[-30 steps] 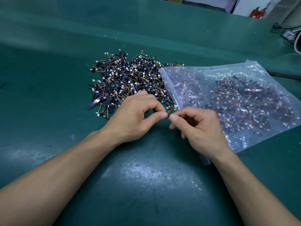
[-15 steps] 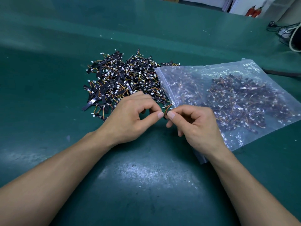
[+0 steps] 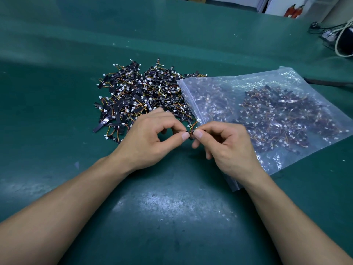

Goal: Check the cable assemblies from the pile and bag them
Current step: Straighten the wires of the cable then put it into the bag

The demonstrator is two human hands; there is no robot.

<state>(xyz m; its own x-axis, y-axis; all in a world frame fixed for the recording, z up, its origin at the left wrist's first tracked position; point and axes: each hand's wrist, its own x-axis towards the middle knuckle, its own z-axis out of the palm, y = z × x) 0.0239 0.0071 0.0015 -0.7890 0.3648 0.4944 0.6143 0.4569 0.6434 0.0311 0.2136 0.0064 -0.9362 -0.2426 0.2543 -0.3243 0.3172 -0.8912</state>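
Observation:
A pile of small cable assemblies (image 3: 141, 94), black strips with coloured wires and white plugs, lies on the green table. To its right lies a clear zip bag (image 3: 271, 111) holding many more of them, its mouth facing the pile. Just in front of the pile, my left hand (image 3: 150, 140) and my right hand (image 3: 227, 146) pinch one cable assembly (image 3: 192, 129) between thumbs and forefingers. Its wires loop up between my fingertips, and most of its black strip is hidden.
The green table mat (image 3: 172, 217) stretches wide around my arms. White and black cords (image 3: 342, 35) lie at the far right edge. Red objects (image 3: 294, 10) stand beyond the table's back edge.
Both hands stay together on the same assembly, with only slight finger shifts. The view has drifted a little.

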